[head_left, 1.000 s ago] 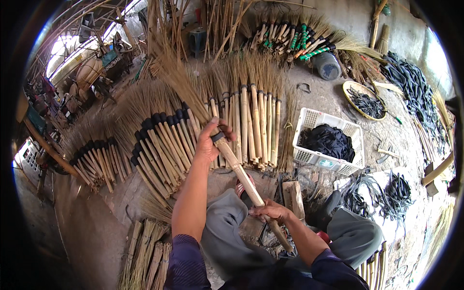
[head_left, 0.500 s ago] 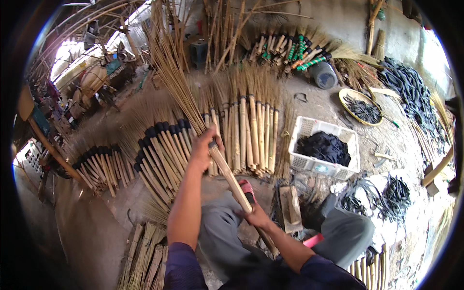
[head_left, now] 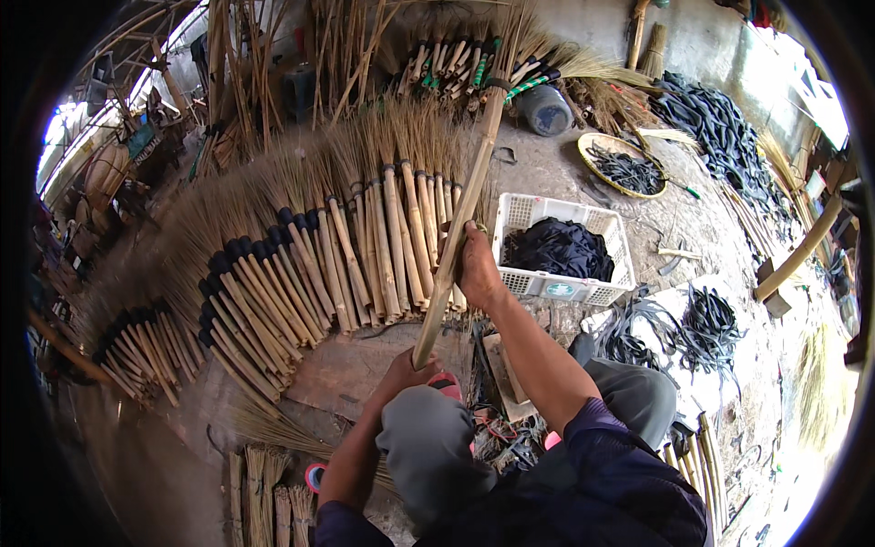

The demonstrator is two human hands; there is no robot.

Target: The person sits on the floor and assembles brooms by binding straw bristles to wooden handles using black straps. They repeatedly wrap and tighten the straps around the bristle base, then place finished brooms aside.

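At ctr. of view, just fwd. of grey-trousered L knee (head_left: pixel 425 433): bamboo-handled broom (head_left: pixel 472 182) in both hands. L hand (head_left: pixel 404 374) closed round handle butt (head_left: pixel 425 351); R hand (head_left: pixel 478 268) wrapped round mid-handle. Status: black neck band (head_left: pixel 499 83) fitted; broom apparently not yet set w/ adjacent broom rows (head_left: pixel 310 273); any other work left can't be judged. Long axis: slants fwd. & slightly R, bristles (head_left: pixel 521 32) at far end, butt twd. person.

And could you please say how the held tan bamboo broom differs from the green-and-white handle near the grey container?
The tan bamboo broom is raised in the left hand and right hand; the green-and-white handle lies in a pile. The broom's handle is mostly bare; the green-and-white handle looks wrapped. Both look straight.
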